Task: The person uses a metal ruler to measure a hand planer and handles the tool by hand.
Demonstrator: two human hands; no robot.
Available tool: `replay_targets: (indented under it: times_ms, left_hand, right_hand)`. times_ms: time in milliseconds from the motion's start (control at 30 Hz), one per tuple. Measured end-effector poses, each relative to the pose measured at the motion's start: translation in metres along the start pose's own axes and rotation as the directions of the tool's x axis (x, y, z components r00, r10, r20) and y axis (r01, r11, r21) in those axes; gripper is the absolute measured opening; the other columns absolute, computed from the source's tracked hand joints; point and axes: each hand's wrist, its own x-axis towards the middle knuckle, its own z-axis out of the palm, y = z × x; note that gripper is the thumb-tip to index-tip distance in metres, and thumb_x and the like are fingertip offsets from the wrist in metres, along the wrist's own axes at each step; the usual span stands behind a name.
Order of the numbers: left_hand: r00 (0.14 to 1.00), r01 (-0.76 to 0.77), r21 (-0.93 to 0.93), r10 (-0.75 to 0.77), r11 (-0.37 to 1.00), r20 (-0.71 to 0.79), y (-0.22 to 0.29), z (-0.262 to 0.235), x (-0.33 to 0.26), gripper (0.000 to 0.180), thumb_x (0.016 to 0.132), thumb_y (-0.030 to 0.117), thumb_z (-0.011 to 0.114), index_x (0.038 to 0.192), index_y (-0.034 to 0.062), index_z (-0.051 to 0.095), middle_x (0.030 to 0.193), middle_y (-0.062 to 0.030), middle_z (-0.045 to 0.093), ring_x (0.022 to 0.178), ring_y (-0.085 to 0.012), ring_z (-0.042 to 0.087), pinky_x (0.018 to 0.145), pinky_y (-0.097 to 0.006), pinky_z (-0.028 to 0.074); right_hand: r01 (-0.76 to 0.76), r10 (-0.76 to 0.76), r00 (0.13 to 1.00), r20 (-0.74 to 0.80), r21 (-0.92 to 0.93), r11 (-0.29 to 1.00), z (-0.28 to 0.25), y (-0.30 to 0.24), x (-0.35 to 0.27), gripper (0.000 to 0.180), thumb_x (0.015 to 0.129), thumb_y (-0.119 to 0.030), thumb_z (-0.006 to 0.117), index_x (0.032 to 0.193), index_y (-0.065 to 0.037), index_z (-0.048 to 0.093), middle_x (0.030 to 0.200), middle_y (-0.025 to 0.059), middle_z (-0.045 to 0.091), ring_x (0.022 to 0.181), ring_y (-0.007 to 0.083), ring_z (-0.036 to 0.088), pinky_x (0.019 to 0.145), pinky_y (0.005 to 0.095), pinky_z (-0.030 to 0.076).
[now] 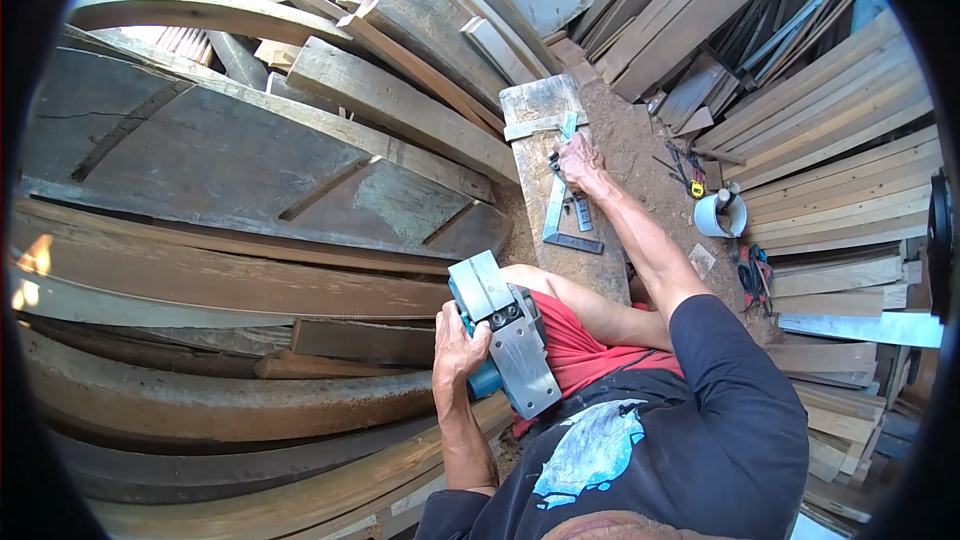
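My left hand (460,345) is closed round a teal electric hand planer (525,370), held over my lap. Its silver metal sole and the cutter slot across it face up toward me. Stretched forward, my right hand (580,162) has its fingers curled down at a narrow wooden bench (540,95). Under and beside those fingers are small dark parts; what they pinch, if anything, is hidden. A try square (574,242) with a pale blade and dark stock lies on the bench just below this hand. Beside it rests a short dark tool (583,213).
Planks and a long dark board (230,160) are piled on the left. To the right stand a white pot (720,214), a yellow tape measure (697,188), red-handled tools (755,275) and stacked timber strips (840,175). Sawdust covers the ground (640,140).
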Motion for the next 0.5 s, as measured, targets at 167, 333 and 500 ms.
replay_targets:
  times_ms: [167, 333, 500]
  left_hand:
    - [1.000, 0.013, -0.016, -0.013, 1.000, 0.012, 0.004, -0.001, 0.004, 0.039, 0.080, 0.018, 0.060, 0.111, -0.0021, 0.048, 0.100, -0.0233, 0.056, 0.098, -0.0420, 0.051, 0.089, -0.051, 0.043]
    - [0.999, -0.051, -0.006, 0.051, 0.999, -0.015, -0.001, 0.003, 0.004, 0.039, 0.080, 0.017, 0.061, 0.111, -0.0023, 0.048, 0.101, -0.0237, 0.055, 0.098, -0.0423, 0.051, 0.090, -0.051, 0.043]
    - [0.999, -0.036, -0.023, 0.035, 0.999, -0.017, 0.001, 0.003, 0.002, 0.039, 0.080, 0.017, 0.061, 0.111, -0.0023, 0.048, 0.102, -0.0238, 0.056, 0.098, -0.0426, 0.051, 0.090, -0.051, 0.043]
  right_hand:
    - [-0.007, 0.006, 1.000, 0.016, 0.022, 1.000, 0.022, 0.010, 0.003, 0.033, 0.094, -0.021, 0.052, 0.126, -0.019, 0.063, 0.116, 0.0240, 0.059, 0.107, 0.0423, 0.061, 0.089, 0.0536, 0.051]
    - [-0.031, 0.029, 0.999, 0.025, 0.084, 0.996, 0.020, 0.014, -0.005, 0.039, 0.094, -0.023, 0.054, 0.133, -0.019, 0.057, 0.121, 0.0240, 0.059, 0.112, 0.0418, 0.060, 0.091, 0.0539, 0.050]
    - [0.017, -0.012, 0.978, -0.207, 0.020, 1.000, -0.002, 0.000, -0.044, 0.035, 0.092, -0.027, 0.060, 0.123, -0.011, 0.062, 0.116, 0.0241, 0.061, 0.108, 0.0402, 0.062, 0.089, 0.0508, 0.051]
